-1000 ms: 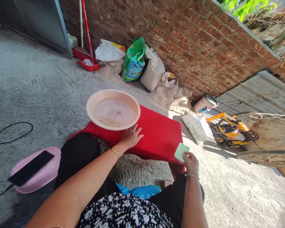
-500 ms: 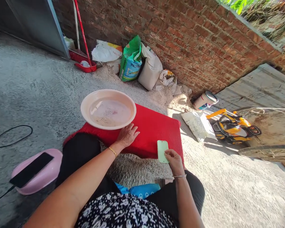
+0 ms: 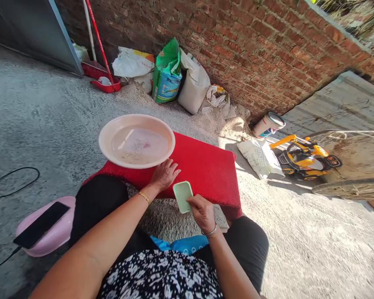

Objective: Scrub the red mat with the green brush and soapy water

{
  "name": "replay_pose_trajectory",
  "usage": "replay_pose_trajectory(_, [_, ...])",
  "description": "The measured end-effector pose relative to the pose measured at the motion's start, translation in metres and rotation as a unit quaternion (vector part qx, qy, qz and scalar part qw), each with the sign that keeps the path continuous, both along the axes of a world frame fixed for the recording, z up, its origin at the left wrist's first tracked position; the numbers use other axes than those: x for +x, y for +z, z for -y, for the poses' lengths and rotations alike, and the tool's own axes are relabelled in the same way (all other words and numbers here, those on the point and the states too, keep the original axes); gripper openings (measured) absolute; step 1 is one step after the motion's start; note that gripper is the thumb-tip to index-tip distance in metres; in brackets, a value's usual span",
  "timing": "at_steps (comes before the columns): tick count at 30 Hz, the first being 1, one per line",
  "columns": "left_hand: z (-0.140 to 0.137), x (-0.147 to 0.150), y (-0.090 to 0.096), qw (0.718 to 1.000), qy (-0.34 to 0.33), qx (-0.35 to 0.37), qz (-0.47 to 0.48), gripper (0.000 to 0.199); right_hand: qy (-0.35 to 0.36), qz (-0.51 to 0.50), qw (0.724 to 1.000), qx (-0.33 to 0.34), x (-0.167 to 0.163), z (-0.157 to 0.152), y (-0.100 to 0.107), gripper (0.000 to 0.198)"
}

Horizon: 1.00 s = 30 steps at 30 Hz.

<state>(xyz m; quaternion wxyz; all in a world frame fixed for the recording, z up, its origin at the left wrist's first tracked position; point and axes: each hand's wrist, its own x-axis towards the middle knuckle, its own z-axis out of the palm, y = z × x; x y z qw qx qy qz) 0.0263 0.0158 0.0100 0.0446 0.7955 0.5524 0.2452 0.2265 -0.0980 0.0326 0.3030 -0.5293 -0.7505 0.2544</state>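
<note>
My right hand (image 3: pixel 202 211) pinches one edge of a small pale green, shallow rectangular dish (image 3: pixel 183 197) with rounded corners. Its hollow side faces me, just off the near edge of a red cloth-covered bench (image 3: pixel 205 166). My left hand (image 3: pixel 166 174) lies with fingers extended on the red cover, right by the near rim of a round, cream-pink basin (image 3: pixel 104 145). Clear water stands in the basin, with some dark specks and a reddish spot at its bottom. The basin rests on the bench's left end.
To my left, a black phone (image 3: pixel 42 224) with a cable lies on a pink stool (image 3: pixel 60 234). Several sacks (image 3: pixel 193 87) and a red dustpan (image 3: pixel 107 86) stand along the brick wall (image 3: pixel 221 41). A bucket (image 3: pixel 268 124) and yellow toy vehicle (image 3: pixel 311 160) are at right.
My right hand has moved left with the green dish, which is now tilted with its hollow side showing. My left hand stays beside the basin; the view has shifted slightly.
</note>
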Motion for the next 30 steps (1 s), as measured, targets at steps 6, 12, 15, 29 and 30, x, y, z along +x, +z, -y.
replay_pose_trajectory(6, [-0.001, 0.001, 0.000, 1.000, 0.002, 0.003, 0.001, 0.035, -0.002, 0.161, 0.981, 0.110, 0.034, 0.003, -0.017, 0.032])
replay_pose_trajectory(12, [-0.001, 0.002, -0.002, 1.000, 0.003, -0.002, 0.000, 0.035, -0.280, 0.155, 0.947, 0.031, 0.166, 0.052, -0.014, 0.034])
replay_pose_trajectory(15, [-0.001, 0.002, -0.002, 1.000, 0.002, -0.008, 0.011, 0.033, -0.374, 0.105, 0.921, 0.028, 0.187, 0.068, -0.007, 0.039])
replay_pose_trajectory(29, [-0.002, 0.000, -0.004, 1.000, 0.000, 0.015, -0.010, 0.035, 0.037, 0.321, 0.920, 0.222, 0.091, 0.019, -0.034, 0.034])
replay_pose_trajectory(30, [-0.002, 0.000, -0.004, 1.000, 0.000, 0.014, -0.006, 0.035, 0.025, 0.334, 0.915, 0.224, 0.104, 0.021, -0.034, 0.034])
